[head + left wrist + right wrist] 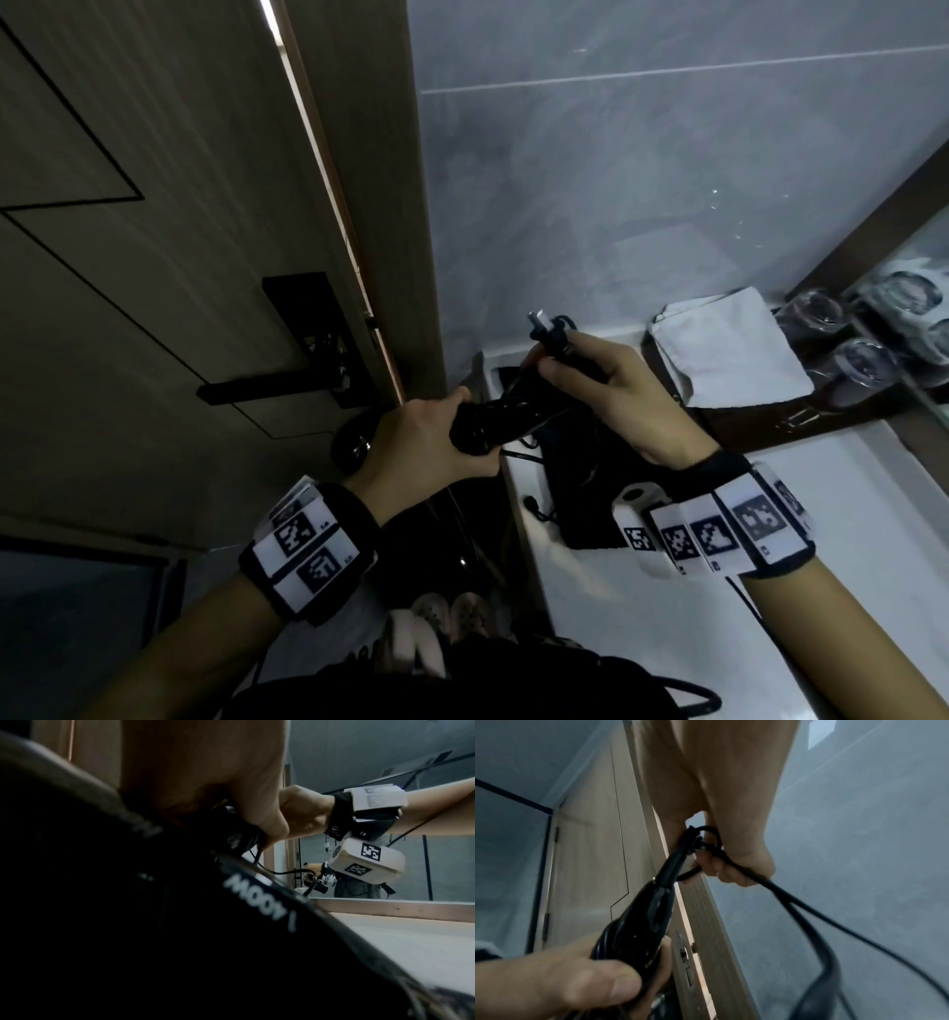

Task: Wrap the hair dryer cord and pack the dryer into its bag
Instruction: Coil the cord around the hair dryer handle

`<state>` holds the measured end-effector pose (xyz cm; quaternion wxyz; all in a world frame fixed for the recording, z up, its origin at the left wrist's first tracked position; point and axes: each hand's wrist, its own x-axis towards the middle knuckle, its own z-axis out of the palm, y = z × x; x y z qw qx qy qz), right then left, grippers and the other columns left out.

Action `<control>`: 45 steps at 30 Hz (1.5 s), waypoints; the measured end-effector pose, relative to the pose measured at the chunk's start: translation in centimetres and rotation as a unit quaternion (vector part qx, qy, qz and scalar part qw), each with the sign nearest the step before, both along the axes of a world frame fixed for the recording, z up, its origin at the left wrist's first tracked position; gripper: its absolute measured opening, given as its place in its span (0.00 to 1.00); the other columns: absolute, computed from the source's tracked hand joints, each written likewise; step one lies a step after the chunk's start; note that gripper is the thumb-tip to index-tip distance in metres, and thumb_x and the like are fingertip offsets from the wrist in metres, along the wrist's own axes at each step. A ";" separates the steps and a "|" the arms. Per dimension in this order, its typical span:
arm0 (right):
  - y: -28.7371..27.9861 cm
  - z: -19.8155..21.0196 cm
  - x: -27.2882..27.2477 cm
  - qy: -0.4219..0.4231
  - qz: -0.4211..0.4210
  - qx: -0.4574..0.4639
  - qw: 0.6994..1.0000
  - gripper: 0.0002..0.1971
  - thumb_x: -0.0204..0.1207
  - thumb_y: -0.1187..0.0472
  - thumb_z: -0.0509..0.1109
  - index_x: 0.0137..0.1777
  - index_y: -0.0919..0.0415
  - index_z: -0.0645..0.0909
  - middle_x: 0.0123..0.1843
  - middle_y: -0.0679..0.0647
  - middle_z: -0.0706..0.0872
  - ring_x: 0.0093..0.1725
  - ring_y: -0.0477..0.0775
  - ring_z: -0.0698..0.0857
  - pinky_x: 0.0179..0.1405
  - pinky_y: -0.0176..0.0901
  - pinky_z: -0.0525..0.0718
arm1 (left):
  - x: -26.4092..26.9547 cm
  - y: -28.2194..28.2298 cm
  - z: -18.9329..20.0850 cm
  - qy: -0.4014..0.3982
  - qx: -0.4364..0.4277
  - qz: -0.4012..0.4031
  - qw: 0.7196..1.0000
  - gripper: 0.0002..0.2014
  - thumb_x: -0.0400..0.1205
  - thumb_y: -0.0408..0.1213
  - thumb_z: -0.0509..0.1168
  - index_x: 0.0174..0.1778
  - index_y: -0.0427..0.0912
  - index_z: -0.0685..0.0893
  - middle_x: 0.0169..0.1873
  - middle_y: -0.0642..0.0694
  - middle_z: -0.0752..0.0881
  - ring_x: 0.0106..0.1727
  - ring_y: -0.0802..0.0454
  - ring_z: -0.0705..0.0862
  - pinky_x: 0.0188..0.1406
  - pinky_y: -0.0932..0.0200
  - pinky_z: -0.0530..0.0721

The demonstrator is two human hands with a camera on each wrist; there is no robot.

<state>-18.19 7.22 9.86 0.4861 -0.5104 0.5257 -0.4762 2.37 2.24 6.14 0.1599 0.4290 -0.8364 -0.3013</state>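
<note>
My left hand (454, 426) grips the black hair dryer (488, 419) by its handle, where loops of cord lie wound. The right hand (557, 360) pinches the cord's end just behind the plug (543, 325), slightly above and to the right of the handle. In the right wrist view the cord (808, 923) runs from the right hand's fingers (729, 871) in a slack loop, and the left hand (618, 981) clasps the handle (639, 931). The dryer's body (180, 923) fills the left wrist view. A black drawstring bag (585, 488) lies flat on the counter beneath both hands.
The white counter (770, 591) runs along the right. A white cloth (729, 354) and upturned glasses (816, 313) sit on a brown tray (744, 419) by the mirror. A wooden door (154, 257) with a black handle (267, 388) stands close on the left.
</note>
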 end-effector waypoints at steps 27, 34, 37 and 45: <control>-1.9 -7.0 -5.8 0.017 -0.270 0.239 0.933 0.07 0.74 0.73 0.71 0.35 0.69 0.81 0.41 0.66 0.87 0.36 0.56 0.87 0.36 0.40 0.89 | 2.9 -1.5 -0.4 -0.050 -0.024 -0.073 0.996 0.16 0.61 0.50 0.74 0.40 0.52 0.78 0.31 0.56 0.84 0.39 0.64 0.75 0.31 0.78 0.70; -2.1 -3.8 -4.8 0.201 -0.163 0.091 0.962 0.14 0.81 0.58 0.67 0.63 0.62 0.82 0.56 0.52 0.87 0.56 0.49 0.85 0.56 0.32 0.77 | 1.7 -2.0 -0.2 -0.014 -0.047 -0.078 0.996 0.16 0.60 0.48 0.74 0.39 0.50 0.79 0.29 0.59 0.82 0.36 0.61 0.73 0.38 0.82 0.70; -0.9 -0.7 -3.4 0.102 0.062 -0.018 0.993 0.15 0.80 0.58 0.63 0.64 0.59 0.82 0.58 0.47 0.89 0.62 0.43 0.85 0.59 0.26 0.76 | 1.3 -2.2 0.0 -0.011 -0.047 -0.090 0.995 0.15 0.62 0.47 0.75 0.40 0.48 0.80 0.29 0.56 0.83 0.35 0.60 0.74 0.39 0.82 0.69; -1.6 0.3 -4.1 0.111 0.107 -0.013 0.988 0.08 0.69 0.70 0.73 0.40 0.56 0.85 0.34 0.43 0.80 0.34 0.36 0.77 0.41 0.25 0.72 | 1.2 -2.8 0.2 0.025 0.002 -0.083 0.996 0.14 0.62 0.51 0.72 0.39 0.52 0.78 0.26 0.60 0.80 0.36 0.64 0.81 0.36 0.81 0.72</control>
